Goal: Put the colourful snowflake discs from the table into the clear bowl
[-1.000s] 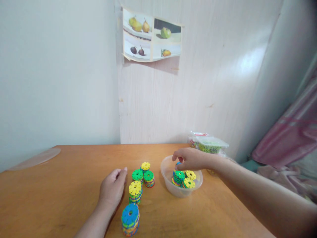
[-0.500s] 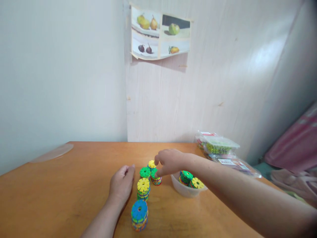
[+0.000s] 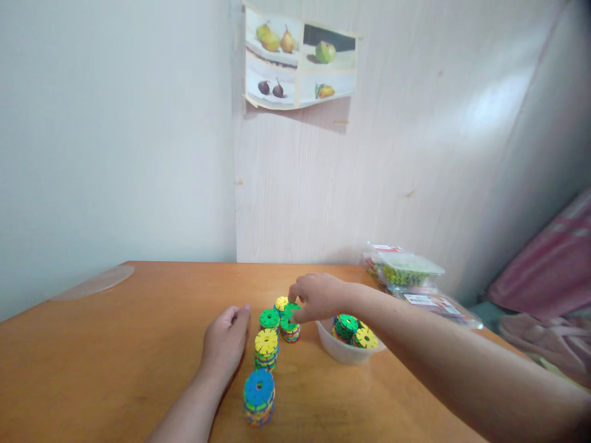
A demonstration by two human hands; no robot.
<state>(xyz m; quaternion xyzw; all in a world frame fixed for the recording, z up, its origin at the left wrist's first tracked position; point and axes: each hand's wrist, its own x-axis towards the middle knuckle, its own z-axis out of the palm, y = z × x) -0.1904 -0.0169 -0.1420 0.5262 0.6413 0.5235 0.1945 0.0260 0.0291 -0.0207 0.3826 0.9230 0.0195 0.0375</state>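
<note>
My right hand (image 3: 318, 298) reaches in over the stacks, thumb and fingers pinched on a green notched disc (image 3: 292, 309). Directly below that disc is a stack with a green top (image 3: 290, 325); whether the two touch, I cannot tell. My left hand (image 3: 226, 337) rests on the table with curled fingers, left of the stacks, and nothing shows in it. Nearby stand another green-topped stack (image 3: 269, 319), a yellow-topped stack (image 3: 266, 342), a blue-topped stack (image 3: 259, 391) closest to me, and a small yellow-topped stack (image 3: 281, 303) at the back.
Right of the stacks, a translucent bowl (image 3: 344, 354) holds several more discs, partly hidden by my right forearm. Clear plastic boxes (image 3: 410, 271) are piled at the back right of the wooden table (image 3: 124, 357). A flat translucent lid (image 3: 95, 283) lies at the far left.
A green disc now shows between my right fingers, above the green-topped stack. My right hand has barely shifted, and my left hand stays in place. The view has tilted slightly.
</note>
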